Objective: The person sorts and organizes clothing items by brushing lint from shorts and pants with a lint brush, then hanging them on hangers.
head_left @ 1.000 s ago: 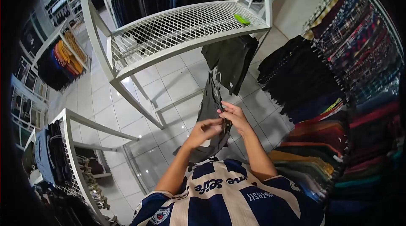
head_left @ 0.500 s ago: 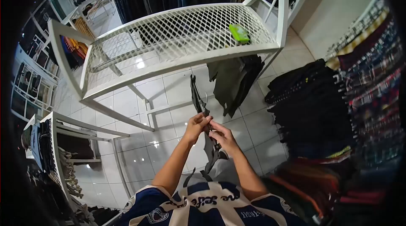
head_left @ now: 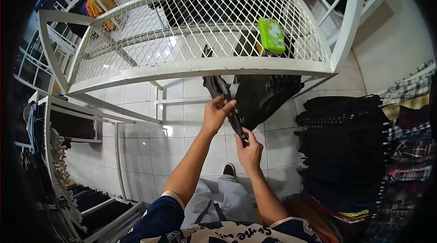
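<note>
In the head view, a dark garment (head_left: 215, 86) stretches in a narrow bundle below the front bar of a white mesh rack. My left hand (head_left: 215, 114) is closed around its middle, thumb and fingers pinching the cloth. Lower and to the right, my right hand (head_left: 249, 151) is closed on its near end. Just right of it, several dark garments (head_left: 261, 95) hang under the shelf, close to the held piece. Whether a hanger sits inside the bundle is hard to make out now.
The white mesh rack (head_left: 195, 68) spans the space before me, with a green packet (head_left: 271, 36) on top. Black clothes (head_left: 341, 147) and plaid shirts (head_left: 412, 152) hang at the right. A white clothes rack (head_left: 82, 108) stands left on the tiled floor.
Both hands have moved forward, bringing the dark garment to the rack's front bar and the hanging clothes. My hands are now farther apart along it. The view has shifted closer to the rack.
</note>
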Demonstrator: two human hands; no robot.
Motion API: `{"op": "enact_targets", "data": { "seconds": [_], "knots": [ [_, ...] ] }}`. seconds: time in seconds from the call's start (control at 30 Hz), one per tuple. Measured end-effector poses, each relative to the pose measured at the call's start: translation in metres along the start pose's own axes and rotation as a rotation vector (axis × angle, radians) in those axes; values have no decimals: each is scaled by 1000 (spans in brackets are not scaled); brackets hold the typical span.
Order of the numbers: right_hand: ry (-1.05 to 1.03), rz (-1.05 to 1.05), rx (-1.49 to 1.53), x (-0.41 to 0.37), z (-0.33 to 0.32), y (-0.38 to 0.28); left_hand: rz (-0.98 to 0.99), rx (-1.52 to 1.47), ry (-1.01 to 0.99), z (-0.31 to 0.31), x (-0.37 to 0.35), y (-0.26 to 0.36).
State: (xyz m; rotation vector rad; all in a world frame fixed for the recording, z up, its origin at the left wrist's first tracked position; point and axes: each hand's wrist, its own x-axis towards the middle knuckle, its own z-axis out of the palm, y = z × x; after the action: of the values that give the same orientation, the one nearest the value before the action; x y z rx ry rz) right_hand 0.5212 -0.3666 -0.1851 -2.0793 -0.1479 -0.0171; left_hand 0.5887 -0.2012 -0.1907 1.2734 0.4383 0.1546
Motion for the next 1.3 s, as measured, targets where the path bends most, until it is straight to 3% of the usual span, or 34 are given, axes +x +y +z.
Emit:
{"op": "enact_targets", "data": {
  "seconds": [0.03,0.17,0.37,0.6,0.87,0.9,1.0,1.03,1.1,1.2,1.3],
  "knots": [
    [30,-2,21,10,3,-4,0,37,102,5,8,3],
    [62,-56,85,50,15,-11,-47,-179,81,6,32,1],
    [93,-146,76,90,19,-33,103,-458,-1,15,56,18],
    [187,-287,49,132,29,-31,206,-445,-121,18,88,18],
    [157,-174,-79,155,38,-13,292,-4,-20,38,100,-7],
    [170,-226,-37,152,39,-12,432,108,19,40,100,-8],
    [201,-295,14,150,41,-4,169,1,-84,41,110,-11],
    [242,-272,41,150,41,-3,168,0,-88,45,116,-17],
    [311,-200,78,150,38,1,359,223,-82,56,126,-29],
    [402,-173,234,158,28,19,233,93,-233,81,116,-11],
    [460,-207,108,166,15,26,191,159,-177,104,120,-16]
  ]
}}
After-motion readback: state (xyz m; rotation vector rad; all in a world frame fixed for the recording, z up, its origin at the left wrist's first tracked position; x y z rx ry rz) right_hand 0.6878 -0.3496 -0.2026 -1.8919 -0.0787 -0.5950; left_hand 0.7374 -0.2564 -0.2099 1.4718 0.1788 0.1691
